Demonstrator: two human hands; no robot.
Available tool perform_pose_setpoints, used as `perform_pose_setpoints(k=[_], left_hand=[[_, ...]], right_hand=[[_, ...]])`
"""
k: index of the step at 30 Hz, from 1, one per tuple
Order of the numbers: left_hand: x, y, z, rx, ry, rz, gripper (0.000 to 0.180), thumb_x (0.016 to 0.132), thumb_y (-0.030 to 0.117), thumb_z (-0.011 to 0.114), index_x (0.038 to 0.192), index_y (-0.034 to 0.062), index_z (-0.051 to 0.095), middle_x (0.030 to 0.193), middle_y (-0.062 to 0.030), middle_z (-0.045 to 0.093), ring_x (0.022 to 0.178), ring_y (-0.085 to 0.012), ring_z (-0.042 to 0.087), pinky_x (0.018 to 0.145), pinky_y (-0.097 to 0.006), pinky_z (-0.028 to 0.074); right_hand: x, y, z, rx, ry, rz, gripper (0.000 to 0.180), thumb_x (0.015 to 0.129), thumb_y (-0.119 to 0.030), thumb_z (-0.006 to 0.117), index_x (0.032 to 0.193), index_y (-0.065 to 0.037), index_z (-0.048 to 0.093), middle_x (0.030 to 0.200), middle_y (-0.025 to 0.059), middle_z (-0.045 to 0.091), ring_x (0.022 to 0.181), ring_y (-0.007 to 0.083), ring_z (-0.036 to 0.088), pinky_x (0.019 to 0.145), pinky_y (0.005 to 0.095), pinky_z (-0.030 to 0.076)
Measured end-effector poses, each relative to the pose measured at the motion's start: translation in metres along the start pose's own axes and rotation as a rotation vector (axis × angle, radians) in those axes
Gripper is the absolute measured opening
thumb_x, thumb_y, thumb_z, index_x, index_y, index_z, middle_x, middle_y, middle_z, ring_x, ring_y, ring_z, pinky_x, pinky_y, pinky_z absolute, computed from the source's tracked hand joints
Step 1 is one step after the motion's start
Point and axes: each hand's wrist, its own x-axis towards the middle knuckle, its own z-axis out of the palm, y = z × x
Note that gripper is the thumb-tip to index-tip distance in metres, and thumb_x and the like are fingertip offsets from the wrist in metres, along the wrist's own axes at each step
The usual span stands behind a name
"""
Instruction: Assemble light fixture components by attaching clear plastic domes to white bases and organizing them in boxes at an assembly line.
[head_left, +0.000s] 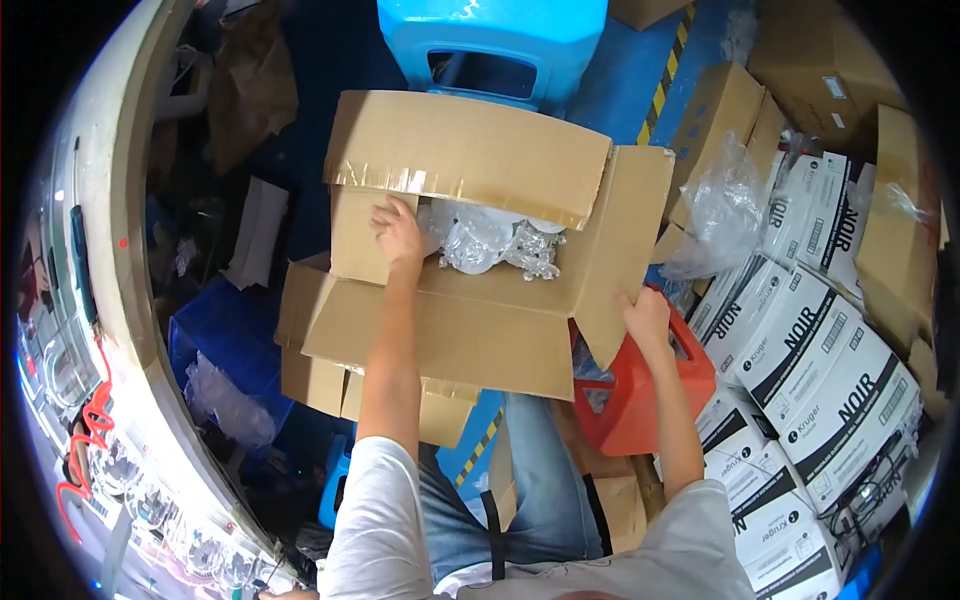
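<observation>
A brown cardboard box [465, 350] stands before me with its flaps raised and spread. Inside, bundles wrapped in clear plastic [485, 240] show below the far flap, which covers part of the opening. My left hand [397, 232] lies against the left flap, fingers somewhat apart and bent onto the cardboard. At the box's right side my right hand [645, 315] pinches the lower edge of the right flap [620, 250]. Whatever lies deeper in the box is hidden.
Beyond the box stands a blue plastic stool [490, 40]; a red plastic stool [640, 400] is under my right forearm. Stacked white-and-black cartons [810, 350] fill the right. A blue bin [225, 340] and a workbench edge [125, 230] are on the left.
</observation>
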Motion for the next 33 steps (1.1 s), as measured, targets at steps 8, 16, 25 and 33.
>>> perform_pose_setpoints(k=[8, 16, 25, 33], left_hand=[[-0.001, -0.103, -0.108, -0.715, 0.106, -0.023, 0.026, 0.069, 0.011, 0.055, 0.093, 0.0049, 0.062, 0.076, -0.0206, 0.060, 0.075, -0.0367, 0.058, 0.067, -0.042, 0.047], [-0.050, -0.135, -0.212, -1.067, -0.016, 0.119, 0.024, 0.075, 0.003, 0.045, 0.094, 0.0019, 0.060, 0.077, -0.0256, 0.053, 0.074, -0.0367, 0.057, 0.064, -0.033, 0.045], [-0.160, -0.155, -0.382, -1.146, 0.141, 0.295, 0.032, 0.067, -0.001, 0.050, 0.096, 0.0049, 0.062, 0.064, -0.0219, 0.052, 0.056, -0.0319, 0.056, 0.052, -0.032, 0.045], [-0.219, -0.199, -0.441, -1.075, 0.279, 0.321, 0.045, 0.064, -0.004, 0.049, 0.104, 0.0125, 0.060, 0.057, -0.0201, 0.049, 0.050, -0.0334, 0.050, 0.048, -0.037, 0.042]], right_hand=[[-0.046, 0.020, -0.031, 0.113, 0.048, -0.133, 0.034, 0.076, -0.034, 0.055, 0.077, -0.002, 0.063, 0.066, 0.0218, 0.057, 0.064, 0.0372, 0.057, 0.058, 0.0426, 0.045], [-0.112, 0.038, -0.114, 0.057, 0.084, -0.104, 0.026, 0.077, -0.026, 0.055, 0.078, -0.002, 0.062, 0.068, 0.0205, 0.057, 0.064, 0.0352, 0.058, 0.055, 0.0410, 0.044], [-0.268, 0.059, -0.235, 0.091, 0.336, -0.010, 0.027, 0.076, -0.019, 0.061, 0.079, 0.008, 0.058, 0.065, 0.0185, 0.060, 0.058, 0.0161, 0.057, 0.055, 0.0323, 0.043], [-0.332, 0.028, -0.286, 0.252, 0.346, -0.025, 0.024, 0.075, -0.014, 0.061, 0.080, 0.010, 0.058, 0.071, 0.0197, 0.062, 0.063, 0.0251, 0.062, 0.059, 0.0339, 0.045]])
